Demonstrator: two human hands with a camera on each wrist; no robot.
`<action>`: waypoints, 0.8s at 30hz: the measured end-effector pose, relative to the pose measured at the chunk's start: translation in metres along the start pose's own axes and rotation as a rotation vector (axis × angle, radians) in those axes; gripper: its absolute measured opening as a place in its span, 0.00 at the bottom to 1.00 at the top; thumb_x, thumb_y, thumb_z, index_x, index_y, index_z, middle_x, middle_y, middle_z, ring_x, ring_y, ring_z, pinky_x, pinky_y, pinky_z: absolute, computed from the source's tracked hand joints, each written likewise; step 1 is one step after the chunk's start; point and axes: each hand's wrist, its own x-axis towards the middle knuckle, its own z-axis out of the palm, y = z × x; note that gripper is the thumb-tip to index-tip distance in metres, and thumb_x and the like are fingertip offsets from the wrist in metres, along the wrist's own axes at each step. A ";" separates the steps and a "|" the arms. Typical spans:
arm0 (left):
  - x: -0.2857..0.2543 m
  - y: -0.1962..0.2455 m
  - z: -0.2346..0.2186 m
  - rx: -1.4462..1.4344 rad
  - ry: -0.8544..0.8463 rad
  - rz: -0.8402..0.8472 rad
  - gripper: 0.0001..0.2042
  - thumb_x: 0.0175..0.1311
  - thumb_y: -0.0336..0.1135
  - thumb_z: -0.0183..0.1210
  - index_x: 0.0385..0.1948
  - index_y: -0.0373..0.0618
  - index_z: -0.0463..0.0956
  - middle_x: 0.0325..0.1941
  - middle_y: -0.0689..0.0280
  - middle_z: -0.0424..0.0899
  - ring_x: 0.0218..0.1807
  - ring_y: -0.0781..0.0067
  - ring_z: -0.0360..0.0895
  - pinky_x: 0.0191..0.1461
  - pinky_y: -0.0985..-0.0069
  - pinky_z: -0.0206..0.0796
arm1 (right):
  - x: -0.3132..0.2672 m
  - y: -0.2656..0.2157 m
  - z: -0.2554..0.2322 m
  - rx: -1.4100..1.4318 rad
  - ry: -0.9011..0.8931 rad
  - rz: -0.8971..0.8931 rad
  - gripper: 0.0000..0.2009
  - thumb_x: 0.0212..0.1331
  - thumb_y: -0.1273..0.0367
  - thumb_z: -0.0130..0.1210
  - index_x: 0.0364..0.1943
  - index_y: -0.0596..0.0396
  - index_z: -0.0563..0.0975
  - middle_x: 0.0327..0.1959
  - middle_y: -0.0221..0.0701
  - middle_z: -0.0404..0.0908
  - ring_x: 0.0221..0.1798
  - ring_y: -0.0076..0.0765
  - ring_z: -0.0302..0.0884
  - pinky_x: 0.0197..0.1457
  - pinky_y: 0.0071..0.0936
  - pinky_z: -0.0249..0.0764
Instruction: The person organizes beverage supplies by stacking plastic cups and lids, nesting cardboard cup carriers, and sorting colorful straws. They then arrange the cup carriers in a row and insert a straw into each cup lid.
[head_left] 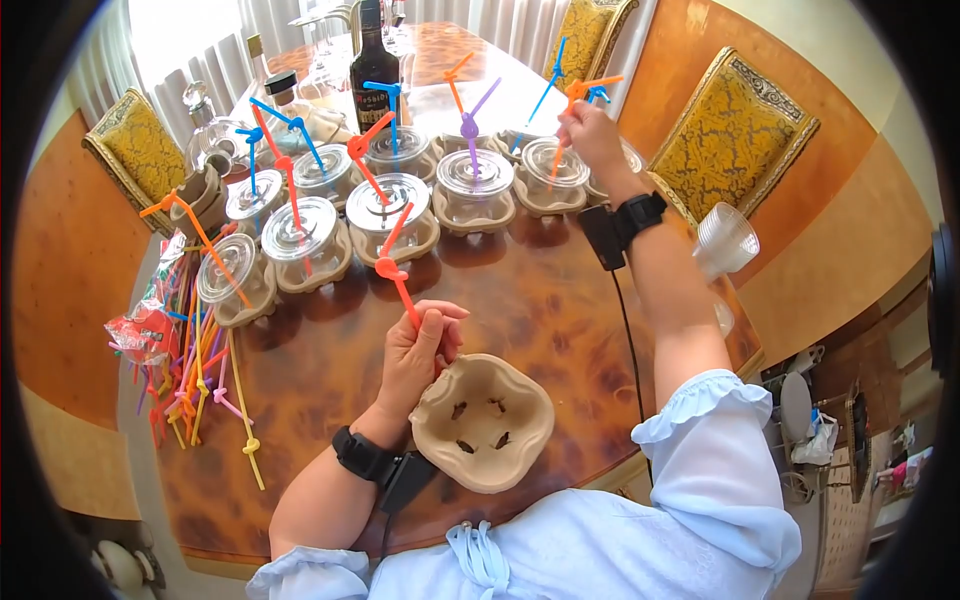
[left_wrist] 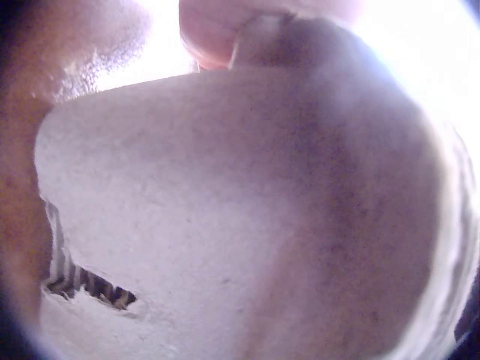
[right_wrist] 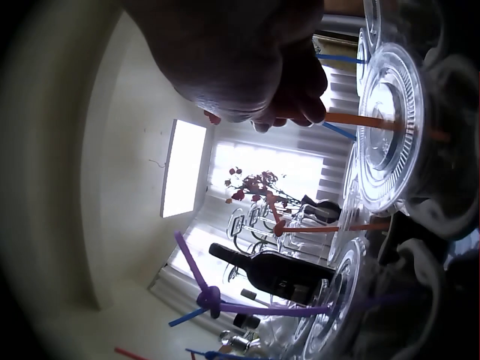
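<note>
My left hand [head_left: 415, 355] holds a red knotted drinking straw [head_left: 392, 270] upright. It also grips the edge of a brown pulp cup holder [head_left: 485, 425], whose inside faces up with several small slits in its bottom. That pulp wall [left_wrist: 225, 202] fills the left wrist view, with a fingertip at its top edge. Farther off, my right hand [head_left: 595, 150] pinches an orange knotted straw [head_left: 590, 88] just below its knot. The straw's lower end passes through the clear lid [head_left: 553, 162] of a plastic cup in a pulp holder; this lid [right_wrist: 390, 127] shows close in the right wrist view.
Several lidded cups with knotted straws, such as the purple straw [head_left: 469, 125], stand in rows across the table [head_left: 480, 310]. Loose straws [head_left: 200, 380] lie at the left edge. A dark bottle [head_left: 374, 70] stands behind. Stacked clear cups [head_left: 727, 240] lie at the right edge.
</note>
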 end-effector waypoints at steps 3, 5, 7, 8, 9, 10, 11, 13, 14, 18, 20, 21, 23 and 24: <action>0.001 0.000 -0.001 0.002 -0.011 0.003 0.16 0.71 0.46 0.44 0.39 0.43 0.74 0.25 0.72 0.73 0.22 0.90 0.68 0.22 0.91 0.54 | -0.013 0.022 0.009 -0.225 -0.022 -0.094 0.11 0.55 0.65 0.57 0.33 0.61 0.80 0.22 0.41 0.80 0.27 0.41 0.80 0.33 0.34 0.72; 0.000 -0.001 -0.002 -0.019 -0.014 0.002 0.15 0.71 0.45 0.45 0.38 0.43 0.74 0.25 0.73 0.72 0.22 0.90 0.67 0.22 0.91 0.54 | -0.020 0.028 0.011 -0.252 -0.006 -0.108 0.12 0.52 0.64 0.60 0.30 0.60 0.81 0.22 0.42 0.80 0.29 0.45 0.79 0.35 0.36 0.72; 0.000 -0.001 -0.002 -0.062 -0.008 -0.004 0.14 0.70 0.43 0.47 0.38 0.43 0.76 0.24 0.74 0.72 0.23 0.90 0.64 0.23 0.91 0.53 | -0.025 0.029 0.007 -0.330 -0.012 -0.124 0.12 0.50 0.64 0.61 0.30 0.61 0.81 0.23 0.43 0.80 0.30 0.45 0.79 0.36 0.37 0.72; 0.000 0.001 -0.002 -0.058 -0.017 0.019 0.14 0.70 0.43 0.47 0.38 0.42 0.76 0.24 0.74 0.71 0.22 0.90 0.63 0.23 0.91 0.53 | -0.037 0.018 0.001 -0.437 0.077 -0.225 0.12 0.50 0.64 0.61 0.30 0.61 0.81 0.26 0.43 0.80 0.31 0.46 0.79 0.37 0.37 0.72; 0.000 0.003 -0.002 -0.058 -0.025 0.047 0.14 0.70 0.42 0.48 0.38 0.42 0.75 0.23 0.74 0.70 0.21 0.90 0.62 0.23 0.90 0.52 | -0.057 -0.007 -0.010 -0.546 0.166 -0.332 0.12 0.49 0.64 0.62 0.30 0.61 0.81 0.28 0.43 0.80 0.32 0.47 0.78 0.37 0.37 0.73; 0.001 0.004 0.000 -0.062 -0.033 0.076 0.14 0.70 0.42 0.48 0.37 0.41 0.75 0.22 0.74 0.69 0.21 0.90 0.61 0.23 0.90 0.52 | -0.077 -0.031 -0.021 -0.657 0.254 -0.441 0.12 0.48 0.64 0.63 0.30 0.61 0.81 0.30 0.44 0.80 0.34 0.48 0.78 0.38 0.37 0.73; 0.002 0.004 0.000 -0.042 -0.051 0.084 0.14 0.70 0.42 0.48 0.37 0.41 0.75 0.21 0.75 0.68 0.20 0.90 0.60 0.22 0.90 0.51 | -0.093 -0.052 -0.023 -0.400 0.030 -0.336 0.12 0.47 0.66 0.64 0.34 0.59 0.81 0.32 0.40 0.78 0.35 0.40 0.77 0.38 0.34 0.72; 0.003 0.005 -0.004 0.008 -0.101 0.082 0.14 0.70 0.42 0.49 0.37 0.40 0.75 0.19 0.76 0.66 0.20 0.90 0.58 0.22 0.89 0.50 | -0.120 -0.085 -0.010 -0.066 -0.330 -0.423 0.15 0.48 0.68 0.64 0.41 0.57 0.80 0.33 0.35 0.76 0.35 0.30 0.74 0.37 0.29 0.72; 0.002 0.005 -0.003 0.053 -0.124 0.062 0.13 0.70 0.42 0.49 0.37 0.40 0.75 0.19 0.76 0.66 0.19 0.90 0.57 0.22 0.89 0.49 | -0.132 -0.099 0.000 0.013 -0.471 -0.625 0.16 0.49 0.68 0.64 0.44 0.56 0.79 0.33 0.33 0.75 0.35 0.27 0.73 0.36 0.26 0.71; 0.001 0.010 -0.004 0.198 -0.211 -0.002 0.16 0.69 0.45 0.49 0.40 0.40 0.75 0.18 0.77 0.66 0.20 0.90 0.58 0.23 0.89 0.48 | -0.167 -0.140 0.021 0.463 -0.915 -0.100 0.11 0.59 0.69 0.57 0.44 0.56 0.76 0.31 0.25 0.73 0.32 0.19 0.70 0.34 0.19 0.70; 0.000 0.010 -0.004 0.190 -0.235 -0.013 0.16 0.69 0.45 0.50 0.41 0.40 0.75 0.21 0.77 0.68 0.22 0.90 0.60 0.25 0.90 0.51 | -0.168 -0.134 0.028 0.713 -0.824 -0.067 0.04 0.62 0.70 0.53 0.37 0.55 0.75 0.30 0.22 0.75 0.31 0.17 0.70 0.33 0.18 0.69; 0.000 0.010 -0.002 0.156 -0.240 -0.006 0.15 0.68 0.44 0.50 0.42 0.41 0.75 0.23 0.77 0.69 0.24 0.91 0.61 0.26 0.90 0.52 | -0.161 -0.136 0.017 0.740 -0.691 -0.080 0.04 0.62 0.70 0.52 0.36 0.55 0.75 0.28 0.23 0.75 0.30 0.17 0.71 0.32 0.18 0.70; 0.000 0.007 -0.001 0.072 -0.233 -0.041 0.14 0.68 0.43 0.52 0.42 0.42 0.75 0.27 0.76 0.71 0.28 0.90 0.63 0.30 0.90 0.56 | -0.134 -0.128 -0.023 0.715 -0.354 -0.097 0.04 0.63 0.70 0.50 0.34 0.55 0.74 0.26 0.23 0.75 0.29 0.17 0.72 0.30 0.18 0.70; 0.001 0.005 -0.002 0.023 -0.221 -0.082 0.14 0.67 0.43 0.52 0.43 0.42 0.75 0.30 0.76 0.72 0.30 0.90 0.64 0.32 0.90 0.57 | -0.116 -0.119 -0.043 0.661 -0.151 -0.103 0.05 0.64 0.70 0.49 0.33 0.55 0.73 0.26 0.24 0.76 0.29 0.17 0.73 0.30 0.18 0.70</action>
